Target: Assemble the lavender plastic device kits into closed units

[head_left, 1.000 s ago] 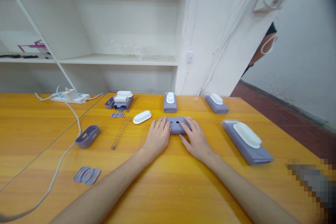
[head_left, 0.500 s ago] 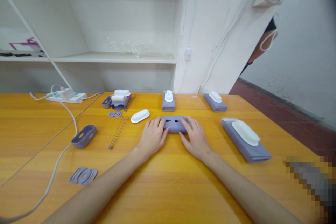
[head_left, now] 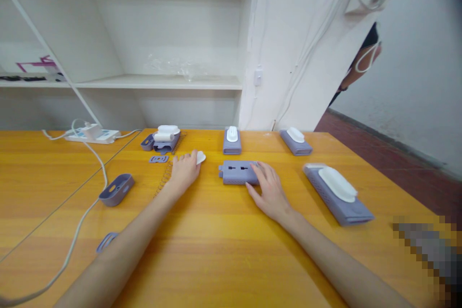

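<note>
My left hand (head_left: 185,172) is closed over a white oval cap (head_left: 201,157); only the cap's right end shows past the fingers. In front of me lies a grey-purple plastic housing (head_left: 235,176), flat on the table, with two dark keyhole slots facing up and a small tab at its left end. Fingers and thumb of my right hand (head_left: 270,186) grip the housing's right end. A coil spring (head_left: 165,176) is partly hidden behind my left hand. Under my left forearm, a flat grey-purple plate (head_left: 106,240) is mostly covered.
Other housings with white caps stand at the back middle (head_left: 232,145), back right (head_left: 296,143) and right (head_left: 339,195). Loose parts (head_left: 165,142) cluster at the back left. A hollow grey-purple end piece (head_left: 117,189) sits beside a white cable (head_left: 81,221). Beyond is a power strip (head_left: 92,134).
My left hand has let go of the housing's left end and moved left onto the white oval cap. My right hand stays on the housing.
</note>
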Action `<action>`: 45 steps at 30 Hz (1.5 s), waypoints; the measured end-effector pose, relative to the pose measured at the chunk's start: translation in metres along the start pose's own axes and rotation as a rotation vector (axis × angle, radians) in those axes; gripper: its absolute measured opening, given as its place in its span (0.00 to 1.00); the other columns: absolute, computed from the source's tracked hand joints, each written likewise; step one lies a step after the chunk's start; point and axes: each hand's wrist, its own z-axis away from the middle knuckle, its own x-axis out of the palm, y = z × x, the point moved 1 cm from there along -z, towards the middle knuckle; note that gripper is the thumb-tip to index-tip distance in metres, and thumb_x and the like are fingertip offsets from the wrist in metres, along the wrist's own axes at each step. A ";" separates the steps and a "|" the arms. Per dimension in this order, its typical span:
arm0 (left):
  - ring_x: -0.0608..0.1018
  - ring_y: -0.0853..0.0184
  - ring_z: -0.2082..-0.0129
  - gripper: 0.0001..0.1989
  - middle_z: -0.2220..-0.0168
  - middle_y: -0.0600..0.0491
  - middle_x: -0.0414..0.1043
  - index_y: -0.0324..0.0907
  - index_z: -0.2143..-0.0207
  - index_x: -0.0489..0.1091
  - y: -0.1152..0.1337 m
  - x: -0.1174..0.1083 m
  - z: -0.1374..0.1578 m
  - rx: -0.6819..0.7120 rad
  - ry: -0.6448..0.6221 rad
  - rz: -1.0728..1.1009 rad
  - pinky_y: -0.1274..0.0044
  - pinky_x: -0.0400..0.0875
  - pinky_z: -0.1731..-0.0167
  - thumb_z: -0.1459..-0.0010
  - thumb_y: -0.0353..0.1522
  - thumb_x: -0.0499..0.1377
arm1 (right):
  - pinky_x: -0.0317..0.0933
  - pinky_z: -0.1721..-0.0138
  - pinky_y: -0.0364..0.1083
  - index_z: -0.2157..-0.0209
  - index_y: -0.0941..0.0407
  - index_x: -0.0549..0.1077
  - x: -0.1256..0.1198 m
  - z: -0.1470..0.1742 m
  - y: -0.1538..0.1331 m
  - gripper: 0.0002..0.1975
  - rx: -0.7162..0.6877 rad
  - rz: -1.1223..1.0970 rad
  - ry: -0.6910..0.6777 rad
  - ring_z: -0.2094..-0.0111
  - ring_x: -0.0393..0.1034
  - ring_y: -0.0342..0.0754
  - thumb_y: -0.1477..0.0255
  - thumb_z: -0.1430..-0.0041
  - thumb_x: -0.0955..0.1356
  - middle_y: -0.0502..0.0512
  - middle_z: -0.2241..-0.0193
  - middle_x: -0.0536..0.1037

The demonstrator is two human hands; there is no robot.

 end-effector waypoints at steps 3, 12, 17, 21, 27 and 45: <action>0.75 0.55 0.58 0.18 0.61 0.43 0.74 0.40 0.50 0.61 -0.006 -0.002 -0.007 0.018 -0.054 0.070 0.67 0.62 0.58 0.42 0.37 0.52 | 0.53 0.45 0.59 0.43 0.56 0.58 0.000 0.000 0.000 0.25 -0.003 -0.003 0.002 0.44 0.54 0.58 0.66 0.42 0.62 0.64 0.45 0.61; 0.73 0.61 0.55 0.22 0.53 0.50 0.72 0.45 0.50 0.63 0.032 -0.016 -0.009 0.290 0.077 0.663 0.71 0.66 0.56 0.47 0.39 0.59 | 0.54 0.45 0.60 0.43 0.55 0.59 0.002 0.000 0.000 0.24 -0.014 -0.042 0.000 0.43 0.53 0.58 0.67 0.42 0.62 0.64 0.45 0.60; 0.71 0.61 0.52 0.25 0.51 0.50 0.70 0.46 0.48 0.63 0.064 -0.018 -0.006 0.493 0.064 0.603 0.68 0.64 0.52 0.48 0.39 0.61 | 0.52 0.43 0.59 0.42 0.57 0.57 0.000 -0.001 -0.001 0.26 -0.031 -0.057 -0.014 0.43 0.52 0.58 0.68 0.41 0.62 0.64 0.45 0.59; 0.70 0.64 0.51 0.21 0.51 0.49 0.69 0.45 0.48 0.63 0.069 -0.014 -0.008 0.570 0.058 0.686 0.70 0.64 0.50 0.44 0.38 0.57 | 0.52 0.43 0.60 0.42 0.56 0.57 0.000 -0.001 -0.001 0.26 -0.033 -0.062 -0.009 0.42 0.52 0.58 0.68 0.41 0.62 0.64 0.45 0.60; 0.71 0.64 0.51 0.18 0.52 0.48 0.69 0.43 0.49 0.64 0.065 -0.012 -0.011 0.564 0.016 0.827 0.70 0.64 0.49 0.43 0.32 0.54 | 0.53 0.44 0.61 0.41 0.56 0.55 0.001 0.000 0.000 0.27 -0.036 -0.083 0.001 0.43 0.52 0.58 0.68 0.42 0.62 0.63 0.45 0.60; 0.72 0.65 0.52 0.17 0.53 0.49 0.70 0.41 0.51 0.65 0.071 -0.010 -0.014 0.586 0.066 0.836 0.73 0.65 0.50 0.43 0.32 0.56 | 0.50 0.41 0.58 0.45 0.60 0.59 0.005 0.000 0.003 0.24 -0.046 -0.118 -0.011 0.40 0.49 0.56 0.69 0.41 0.62 0.65 0.43 0.58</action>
